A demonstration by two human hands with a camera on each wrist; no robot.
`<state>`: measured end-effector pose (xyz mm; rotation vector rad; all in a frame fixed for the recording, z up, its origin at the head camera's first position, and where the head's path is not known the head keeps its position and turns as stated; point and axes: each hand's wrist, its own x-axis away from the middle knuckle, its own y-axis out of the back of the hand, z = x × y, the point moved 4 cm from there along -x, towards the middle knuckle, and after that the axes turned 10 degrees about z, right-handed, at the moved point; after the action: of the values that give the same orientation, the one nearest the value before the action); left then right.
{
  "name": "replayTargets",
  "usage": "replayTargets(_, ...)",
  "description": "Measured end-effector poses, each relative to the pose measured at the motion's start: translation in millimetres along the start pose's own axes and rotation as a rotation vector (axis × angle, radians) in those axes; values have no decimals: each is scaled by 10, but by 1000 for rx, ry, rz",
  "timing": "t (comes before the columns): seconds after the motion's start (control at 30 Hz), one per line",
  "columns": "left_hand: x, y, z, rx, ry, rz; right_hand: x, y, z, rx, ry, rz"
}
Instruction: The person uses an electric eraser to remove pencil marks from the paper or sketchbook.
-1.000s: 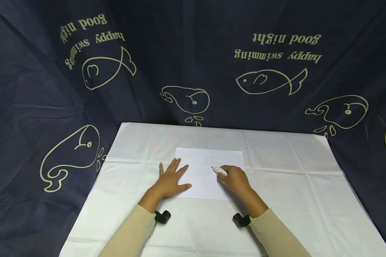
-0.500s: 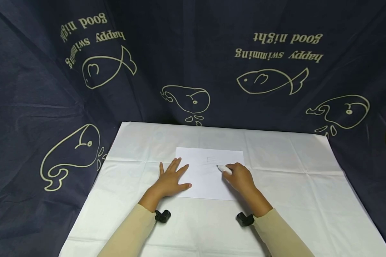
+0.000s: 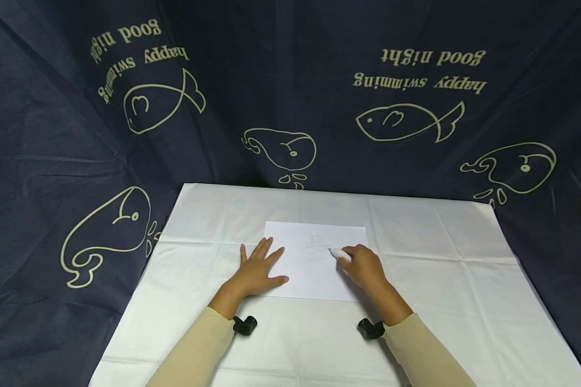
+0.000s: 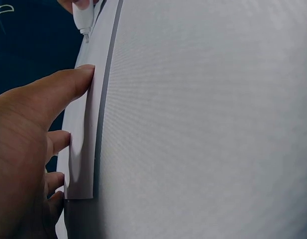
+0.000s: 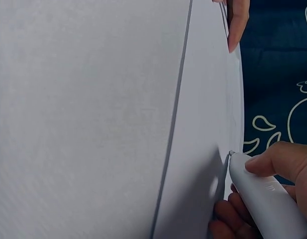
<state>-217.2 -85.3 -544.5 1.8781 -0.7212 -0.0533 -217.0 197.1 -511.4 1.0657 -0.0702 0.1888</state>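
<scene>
A white sheet of paper (image 3: 310, 274) lies on the cloth-covered table, with faint thin lines and a small E-like mark near its upper middle. My left hand (image 3: 254, 272) rests spread over the sheet's left edge, its thumb on the paper; in the left wrist view, the fingertips (image 4: 86, 69) press along it. My right hand (image 3: 365, 267) pinches a thick white correction pen (image 3: 341, 255) between thumb and fingers. Its narrow metal tip points left, right at the faint lines. In the right wrist view, the thumb lies along the top of the pen's body (image 5: 267, 199).
White cloth (image 3: 290, 344) with fold creases covers the table. Behind it hangs a dark blue curtain (image 3: 329, 32) printed with fish, whales and lettering. A small black camera sits at each wrist, such as the left one (image 3: 245, 325).
My right hand has slid slightly to the right across the paper with the correction pen, its tip travelling along the faint lines. The left hand has stayed in place.
</scene>
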Motion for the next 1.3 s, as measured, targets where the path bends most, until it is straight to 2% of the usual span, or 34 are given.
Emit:
replayTargets(0.13,0,-1,-3,-5,8,14,-9,-12,-3,-6,7,21)
replayTargets(0.4,9,18,-17,8,-7,-9,-7,-19,15,-5,17,22)
replayTargets(0.6,10,12,-15,3,4,13,0,-23,30,-8,37,7)
replayTargets(1.3,3,8,-11,1,2,6,-17,-44,42,10,22,12)
